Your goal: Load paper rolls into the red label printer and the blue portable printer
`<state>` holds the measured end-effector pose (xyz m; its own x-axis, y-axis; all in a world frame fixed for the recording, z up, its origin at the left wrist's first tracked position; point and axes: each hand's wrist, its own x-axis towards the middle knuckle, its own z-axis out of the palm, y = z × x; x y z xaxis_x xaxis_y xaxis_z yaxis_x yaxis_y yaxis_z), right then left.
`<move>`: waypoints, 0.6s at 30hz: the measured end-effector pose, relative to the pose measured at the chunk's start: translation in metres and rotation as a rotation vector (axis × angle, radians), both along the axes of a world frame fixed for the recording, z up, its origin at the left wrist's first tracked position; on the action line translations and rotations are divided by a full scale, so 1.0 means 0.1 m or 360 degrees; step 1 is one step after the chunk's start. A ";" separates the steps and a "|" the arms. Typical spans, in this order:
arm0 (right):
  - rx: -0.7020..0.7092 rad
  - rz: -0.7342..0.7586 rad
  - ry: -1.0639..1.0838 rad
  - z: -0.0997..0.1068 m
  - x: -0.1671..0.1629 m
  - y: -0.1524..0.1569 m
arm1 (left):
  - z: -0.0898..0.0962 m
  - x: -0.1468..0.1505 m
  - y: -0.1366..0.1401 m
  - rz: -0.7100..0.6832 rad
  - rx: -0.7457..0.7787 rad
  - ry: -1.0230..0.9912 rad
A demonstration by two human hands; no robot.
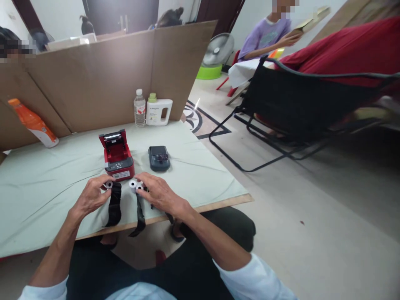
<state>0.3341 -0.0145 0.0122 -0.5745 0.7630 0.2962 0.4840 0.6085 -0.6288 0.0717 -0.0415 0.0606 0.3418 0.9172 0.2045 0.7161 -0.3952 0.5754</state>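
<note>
My left hand (90, 195) pinches a small white paper roll (109, 184) between thumb and fingers. A wide black strip (114, 208) hangs down beside it over the cloth. My right hand (159, 192) curls its fingers around two more white rolls (133, 184) standing close together. From these a narrower black strip (139, 218) trails over the table's front edge. Just beyond both hands sits a red and black label printer (120, 160) with its lid raised and its inside showing. To its right lies a smaller dark, closed device (159, 158).
A pale green cloth (68, 179) covers the table. At the back stand a clear bottle (140, 110) and a white jug (158, 111), with an orange bottle (36, 125) leaning on the cardboard screen (103, 79). Right of the table are a black folding chair (290, 96) and a seated person.
</note>
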 end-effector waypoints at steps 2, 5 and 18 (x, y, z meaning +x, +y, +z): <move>0.0135 -0.0031 -0.0100 -0.06 -0.15 0.03 | 0.08 0.00 -0.01 0.0048 0.0058 -0.0078; 0.0333 -0.0081 -0.0165 -0.15 -0.38 0.10 | 0.13 0.03 0.02 0.0121 0.0131 -0.0169; 0.0745 0.0110 0.0262 -0.14 -0.35 0.20 | 0.13 0.11 0.21 0.0101 0.0259 -0.0316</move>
<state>0.2994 0.0057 -0.0020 -0.5360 0.4882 0.6887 0.3499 0.8709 -0.3451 0.0827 -0.0204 0.0735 0.2229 0.8851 0.4085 0.6219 -0.4518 0.6396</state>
